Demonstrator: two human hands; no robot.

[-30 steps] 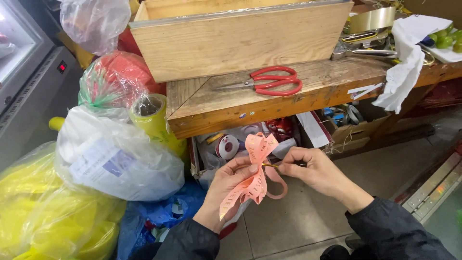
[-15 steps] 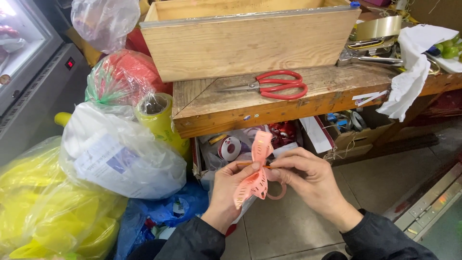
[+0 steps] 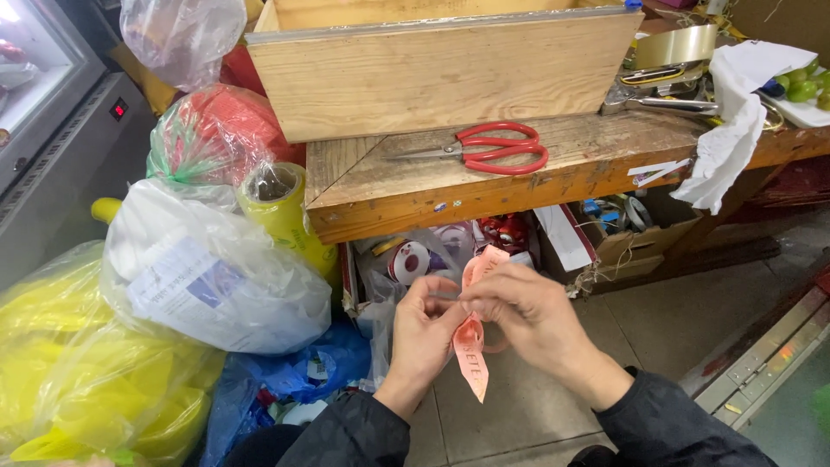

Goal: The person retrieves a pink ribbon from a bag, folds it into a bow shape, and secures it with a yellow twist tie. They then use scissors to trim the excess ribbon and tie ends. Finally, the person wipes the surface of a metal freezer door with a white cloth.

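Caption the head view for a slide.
Both hands, left hand and right hand, pinch a pink ribbon below a wooden bench.

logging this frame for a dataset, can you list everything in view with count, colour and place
ribbon: one, salmon pink, pinched between both hands
scissors: one, red handles, on the wooden bench
wooden box: one, pale, on bench behind scissors
white cloth: one, draped over bench's right end
tape roll: one, yellow, left of bench
plastic bags: several, clear, yellow and blue, piled left
left hand: one, on ribbon
right hand: one, on ribbon
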